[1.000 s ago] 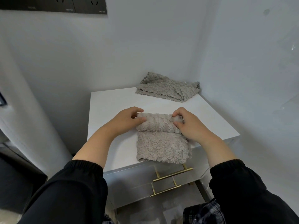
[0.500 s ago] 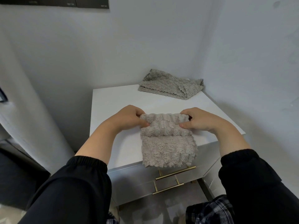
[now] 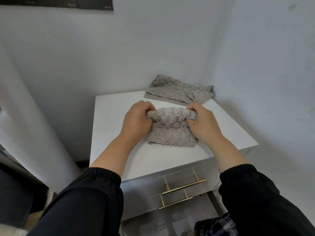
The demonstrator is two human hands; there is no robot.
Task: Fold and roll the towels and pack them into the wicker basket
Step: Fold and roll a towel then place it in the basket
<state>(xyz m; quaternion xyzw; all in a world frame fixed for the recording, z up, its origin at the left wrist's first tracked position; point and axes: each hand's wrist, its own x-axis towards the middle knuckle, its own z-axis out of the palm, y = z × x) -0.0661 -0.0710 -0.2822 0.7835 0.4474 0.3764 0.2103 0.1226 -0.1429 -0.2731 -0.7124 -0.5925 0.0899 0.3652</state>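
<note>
Fluffy grey towel [image 3: 170,136] (half-rolled, ribbed cylinder)

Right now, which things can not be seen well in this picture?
- Wicker basket: nowhere in the head view.
- Fingers of the left hand and the right hand: their tips are buried in the half-rolled towel.
- Second towel at the back corner: its own folds hide how many layers it has.
- Dark wall panel: cut off by the top edge.
</note>
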